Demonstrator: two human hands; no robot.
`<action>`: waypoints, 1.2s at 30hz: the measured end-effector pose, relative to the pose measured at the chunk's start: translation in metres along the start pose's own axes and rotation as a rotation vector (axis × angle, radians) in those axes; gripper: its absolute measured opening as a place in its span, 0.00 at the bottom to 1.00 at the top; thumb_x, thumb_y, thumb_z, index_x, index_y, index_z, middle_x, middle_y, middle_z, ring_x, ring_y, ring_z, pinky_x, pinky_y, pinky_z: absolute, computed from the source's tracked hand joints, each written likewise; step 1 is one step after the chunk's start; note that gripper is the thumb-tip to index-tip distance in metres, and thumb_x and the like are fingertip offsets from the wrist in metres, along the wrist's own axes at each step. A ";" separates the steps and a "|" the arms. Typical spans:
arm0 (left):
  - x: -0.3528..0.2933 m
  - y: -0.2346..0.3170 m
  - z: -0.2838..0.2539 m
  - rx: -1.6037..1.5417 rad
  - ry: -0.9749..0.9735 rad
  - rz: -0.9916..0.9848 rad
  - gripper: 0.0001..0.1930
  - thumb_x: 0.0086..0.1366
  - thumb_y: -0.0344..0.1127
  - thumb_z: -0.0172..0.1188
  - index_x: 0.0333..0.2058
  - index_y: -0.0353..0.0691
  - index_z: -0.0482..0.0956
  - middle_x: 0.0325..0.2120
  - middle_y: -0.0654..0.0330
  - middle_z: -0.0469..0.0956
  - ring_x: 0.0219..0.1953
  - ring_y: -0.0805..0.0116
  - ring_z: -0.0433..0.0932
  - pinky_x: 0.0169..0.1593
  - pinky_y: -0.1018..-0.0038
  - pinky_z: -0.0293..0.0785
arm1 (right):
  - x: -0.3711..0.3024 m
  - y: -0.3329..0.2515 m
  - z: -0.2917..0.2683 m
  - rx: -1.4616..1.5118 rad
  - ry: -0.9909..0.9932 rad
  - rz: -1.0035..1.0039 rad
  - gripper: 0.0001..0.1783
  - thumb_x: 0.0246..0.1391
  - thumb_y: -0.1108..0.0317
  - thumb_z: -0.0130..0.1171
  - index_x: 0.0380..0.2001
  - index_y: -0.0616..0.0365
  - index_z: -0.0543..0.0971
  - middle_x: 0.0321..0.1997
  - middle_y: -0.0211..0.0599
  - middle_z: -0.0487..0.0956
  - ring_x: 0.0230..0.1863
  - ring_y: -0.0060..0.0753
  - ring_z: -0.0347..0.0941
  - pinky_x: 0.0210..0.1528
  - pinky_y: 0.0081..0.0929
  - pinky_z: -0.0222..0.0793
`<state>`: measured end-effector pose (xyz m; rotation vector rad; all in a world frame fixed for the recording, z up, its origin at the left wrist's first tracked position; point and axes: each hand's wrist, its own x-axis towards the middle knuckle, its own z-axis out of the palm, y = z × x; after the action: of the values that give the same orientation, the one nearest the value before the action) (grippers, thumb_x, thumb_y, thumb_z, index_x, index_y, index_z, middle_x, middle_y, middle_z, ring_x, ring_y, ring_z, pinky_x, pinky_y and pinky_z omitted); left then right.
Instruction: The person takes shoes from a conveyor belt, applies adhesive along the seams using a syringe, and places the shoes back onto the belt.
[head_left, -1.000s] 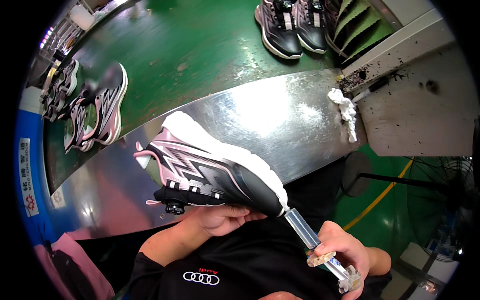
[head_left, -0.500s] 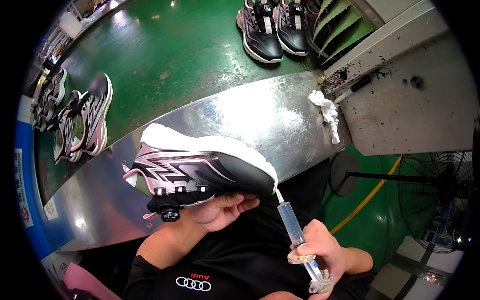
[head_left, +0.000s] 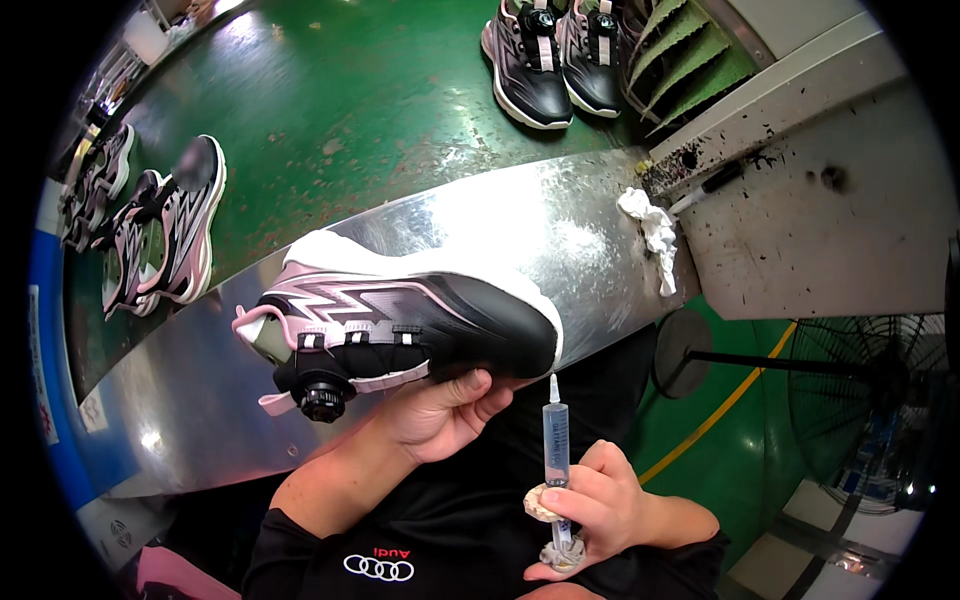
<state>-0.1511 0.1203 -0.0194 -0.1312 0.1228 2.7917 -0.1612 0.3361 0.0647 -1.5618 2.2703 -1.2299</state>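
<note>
A black, pink and white sneaker (head_left: 470,305) lies on its side in the air, white sole (head_left: 345,258) turned away from me, toe to the right. My left hand (head_left: 450,415) is closed on its upper near the toe. A round black dial (head_left: 324,400) shows at the lacing. My right hand (head_left: 600,505) grips a clear syringe (head_left: 556,440), its thumb by the plunger end. Wrapping of a pale material covers the syringe's finger flange (head_left: 541,503) and plunger end (head_left: 563,553). The white nozzle points up at the toe, at or very near the sole's edge.
A metal ledge (head_left: 590,240) borders a green conveyor surface (head_left: 340,100). Similar sneakers stand at the far left (head_left: 185,225) and far right (head_left: 530,75). Crumpled white tissue (head_left: 655,235) and a black-capped pen (head_left: 708,186) lie by a metal panel (head_left: 810,210). A fan (head_left: 870,390) stands right.
My right hand and the syringe have swung left, the syringe now almost upright. The sneaker has rolled a little, showing more of its dial and lacing side. Both hands keep their hold.
</note>
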 end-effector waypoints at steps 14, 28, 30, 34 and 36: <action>-0.001 -0.002 0.003 -0.034 0.044 -0.024 0.16 0.63 0.31 0.55 0.51 0.41 0.71 0.50 0.53 0.73 0.53 0.58 0.72 0.47 0.77 0.78 | -0.004 0.007 0.020 -0.165 0.042 -0.084 0.40 0.31 0.45 0.69 0.46 0.57 0.72 0.35 0.36 0.74 0.24 0.30 0.59 0.27 0.26 0.53; -0.020 -0.002 -0.004 -0.044 0.005 -0.043 0.18 0.60 0.28 0.58 0.49 0.38 0.73 0.47 0.53 0.75 0.51 0.56 0.74 0.47 0.70 0.76 | -0.017 0.021 0.016 -0.221 0.320 -0.226 0.44 0.30 0.37 0.70 0.47 0.51 0.65 0.35 0.35 0.71 0.28 0.32 0.62 0.30 0.31 0.55; -0.039 -0.004 -0.010 -0.024 -0.027 -0.083 0.20 0.59 0.27 0.58 0.52 0.41 0.71 0.47 0.55 0.75 0.50 0.57 0.75 0.48 0.67 0.75 | -0.010 0.049 0.008 -0.296 0.258 -0.211 0.49 0.31 0.36 0.69 0.50 0.56 0.63 0.37 0.37 0.71 0.30 0.35 0.63 0.35 0.37 0.55; -0.115 0.000 0.014 0.041 0.395 0.049 0.35 0.52 0.23 0.57 0.60 0.39 0.56 0.54 0.53 0.68 0.55 0.57 0.69 0.58 0.60 0.65 | 0.014 0.107 0.016 -0.376 0.239 -0.096 0.50 0.35 0.37 0.66 0.52 0.64 0.61 0.39 0.43 0.68 0.37 0.42 0.60 0.39 0.38 0.58; -0.138 0.012 0.018 0.177 0.432 0.142 0.38 0.48 0.22 0.58 0.60 0.36 0.55 0.54 0.51 0.68 0.56 0.57 0.69 0.60 0.61 0.63 | 0.030 0.124 0.020 -0.365 0.238 -0.080 0.48 0.34 0.41 0.69 0.51 0.64 0.63 0.40 0.45 0.68 0.38 0.43 0.59 0.41 0.37 0.58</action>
<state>-0.0273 0.0648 0.0143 -0.7034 0.4994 2.8290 -0.2547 0.3168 -0.0226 -1.7143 2.7371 -1.1189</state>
